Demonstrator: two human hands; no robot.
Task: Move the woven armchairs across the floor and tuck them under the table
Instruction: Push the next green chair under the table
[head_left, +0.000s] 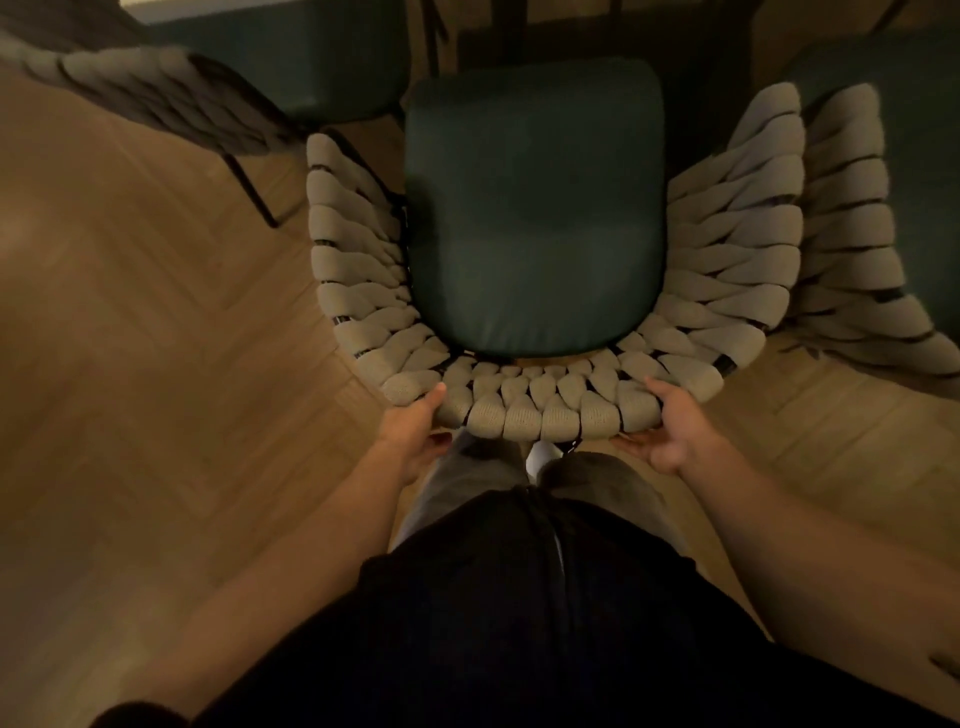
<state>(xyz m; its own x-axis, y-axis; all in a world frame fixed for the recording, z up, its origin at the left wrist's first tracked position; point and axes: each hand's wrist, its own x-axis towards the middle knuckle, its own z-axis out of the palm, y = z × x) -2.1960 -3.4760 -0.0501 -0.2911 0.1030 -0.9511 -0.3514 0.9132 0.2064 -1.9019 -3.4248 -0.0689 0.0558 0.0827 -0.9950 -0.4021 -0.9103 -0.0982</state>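
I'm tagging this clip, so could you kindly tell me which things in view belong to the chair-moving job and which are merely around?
Job:
- middle woven armchair, gripped at its back by left hand and right hand
- armchair at right
- armchair at left

Merely around:
- wooden floor

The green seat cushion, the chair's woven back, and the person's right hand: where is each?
green seat cushion (535, 218), head view, middle of its top.
woven back (540, 410), head view, rear rim.
right hand (670, 436), head view, its palm.
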